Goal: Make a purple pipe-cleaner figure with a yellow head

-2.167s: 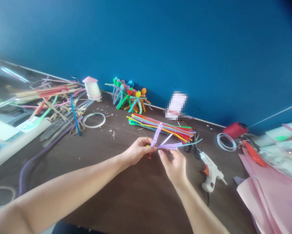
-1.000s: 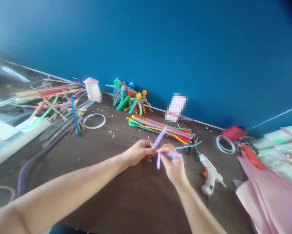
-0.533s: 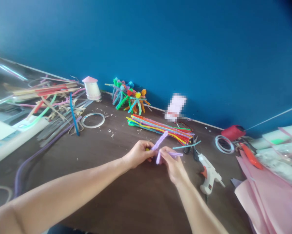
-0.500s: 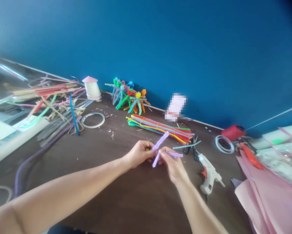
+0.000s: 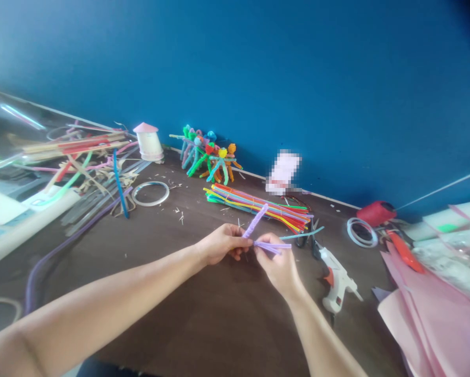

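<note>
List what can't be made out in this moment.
- Head view: how the purple stems meet, hidden by fingers of the left hand and right hand.
- Head view: what the pale item by the wall is, blurred into blocks.
- Head view: the glue gun's cord end, behind the right forearm.
- Head view: the pink sheets' full outline, cut by the bottom edge.

The dark brown counter (image 5: 203, 314) carries a bundle of colorful pipe cleaners (image 5: 258, 207), a white glue gun (image 5: 339, 283), scissors (image 5: 314, 242), pink sheets (image 5: 427, 309), a ring (image 5: 151, 194), small figures (image 5: 209, 152) and a pink-topped white cup (image 5: 149, 144).
</note>
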Action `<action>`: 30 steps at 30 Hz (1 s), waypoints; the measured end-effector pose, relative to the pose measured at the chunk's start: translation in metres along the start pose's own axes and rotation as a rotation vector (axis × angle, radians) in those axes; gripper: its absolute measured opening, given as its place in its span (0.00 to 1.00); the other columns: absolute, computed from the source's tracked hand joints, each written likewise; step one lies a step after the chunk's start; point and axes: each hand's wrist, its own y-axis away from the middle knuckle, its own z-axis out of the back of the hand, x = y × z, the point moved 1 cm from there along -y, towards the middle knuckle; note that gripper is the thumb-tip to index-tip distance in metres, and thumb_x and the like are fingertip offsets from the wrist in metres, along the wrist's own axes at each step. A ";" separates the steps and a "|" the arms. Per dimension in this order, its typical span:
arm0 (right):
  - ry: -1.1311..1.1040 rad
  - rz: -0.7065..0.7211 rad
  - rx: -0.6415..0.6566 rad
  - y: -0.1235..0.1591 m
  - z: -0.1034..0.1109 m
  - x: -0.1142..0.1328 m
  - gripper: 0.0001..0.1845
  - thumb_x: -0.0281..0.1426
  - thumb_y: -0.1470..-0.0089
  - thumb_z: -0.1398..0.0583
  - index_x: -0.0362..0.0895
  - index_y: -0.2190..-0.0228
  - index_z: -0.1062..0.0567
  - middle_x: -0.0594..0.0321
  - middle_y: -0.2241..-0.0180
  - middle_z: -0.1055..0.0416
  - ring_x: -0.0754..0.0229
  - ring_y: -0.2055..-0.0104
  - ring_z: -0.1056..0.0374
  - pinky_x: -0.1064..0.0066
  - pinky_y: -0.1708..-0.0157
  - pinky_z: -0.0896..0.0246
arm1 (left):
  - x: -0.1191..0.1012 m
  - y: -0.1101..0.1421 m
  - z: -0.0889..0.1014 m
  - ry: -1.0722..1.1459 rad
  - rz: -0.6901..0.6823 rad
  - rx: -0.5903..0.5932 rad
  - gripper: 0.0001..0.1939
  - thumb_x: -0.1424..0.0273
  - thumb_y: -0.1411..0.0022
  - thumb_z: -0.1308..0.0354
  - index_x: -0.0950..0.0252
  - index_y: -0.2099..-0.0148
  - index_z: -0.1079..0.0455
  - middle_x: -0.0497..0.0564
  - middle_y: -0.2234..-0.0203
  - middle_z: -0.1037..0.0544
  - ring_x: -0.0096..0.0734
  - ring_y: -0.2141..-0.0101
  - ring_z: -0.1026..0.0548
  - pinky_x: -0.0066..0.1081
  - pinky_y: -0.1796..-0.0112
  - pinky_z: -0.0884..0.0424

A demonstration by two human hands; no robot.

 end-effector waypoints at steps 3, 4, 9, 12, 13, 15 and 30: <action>0.097 0.104 -0.032 0.001 0.000 0.001 0.05 0.27 0.51 0.45 0.44 0.76 0.31 0.64 0.76 0.33 0.62 0.72 0.36 0.72 0.70 0.41 | -0.002 -0.001 0.004 0.032 0.058 0.067 0.14 0.67 0.62 0.35 0.70 0.78 0.35 0.44 0.87 0.32 0.17 0.86 0.38 0.19 0.87 0.40; 0.127 0.136 -0.058 0.002 0.000 0.001 0.05 0.27 0.50 0.45 0.44 0.76 0.31 0.63 0.74 0.33 0.61 0.70 0.35 0.71 0.68 0.40 | -0.003 -0.001 0.006 0.041 0.070 0.092 0.13 0.67 0.62 0.35 0.70 0.78 0.35 0.44 0.87 0.33 0.16 0.86 0.38 0.18 0.87 0.40; 0.192 0.082 -0.212 0.005 0.001 0.001 0.04 0.31 0.52 0.42 0.44 0.74 0.29 0.61 0.75 0.29 0.59 0.72 0.32 0.70 0.71 0.37 | -0.001 -0.002 0.008 0.088 0.052 0.112 0.13 0.68 0.62 0.35 0.70 0.78 0.34 0.45 0.86 0.32 0.17 0.86 0.37 0.19 0.87 0.40; 0.149 -0.016 -0.155 0.005 0.001 0.002 0.06 0.32 0.52 0.43 0.44 0.73 0.27 0.61 0.76 0.26 0.58 0.75 0.30 0.71 0.75 0.36 | 0.003 -0.002 0.006 0.101 -0.036 0.054 0.13 0.68 0.61 0.35 0.70 0.76 0.34 0.45 0.85 0.31 0.17 0.85 0.36 0.19 0.85 0.37; 0.130 -0.029 -0.144 0.005 0.001 0.003 0.07 0.32 0.51 0.43 0.44 0.73 0.26 0.61 0.76 0.26 0.57 0.74 0.29 0.71 0.74 0.35 | 0.005 -0.002 0.005 0.100 -0.060 0.038 0.13 0.68 0.61 0.35 0.70 0.76 0.34 0.45 0.84 0.31 0.17 0.84 0.36 0.19 0.84 0.36; 0.093 -0.038 -0.149 0.004 0.001 0.005 0.07 0.32 0.51 0.44 0.44 0.73 0.25 0.60 0.75 0.25 0.56 0.72 0.29 0.70 0.72 0.34 | 0.007 -0.002 0.004 0.091 -0.093 0.019 0.13 0.67 0.60 0.35 0.70 0.76 0.33 0.46 0.84 0.31 0.17 0.84 0.36 0.20 0.84 0.36; -0.102 -0.109 -0.124 0.004 -0.003 0.002 0.06 0.32 0.51 0.44 0.42 0.73 0.30 0.64 0.78 0.30 0.61 0.75 0.33 0.73 0.74 0.38 | 0.008 -0.001 0.000 0.020 -0.109 0.028 0.13 0.67 0.58 0.36 0.70 0.76 0.35 0.44 0.85 0.31 0.17 0.86 0.36 0.20 0.84 0.36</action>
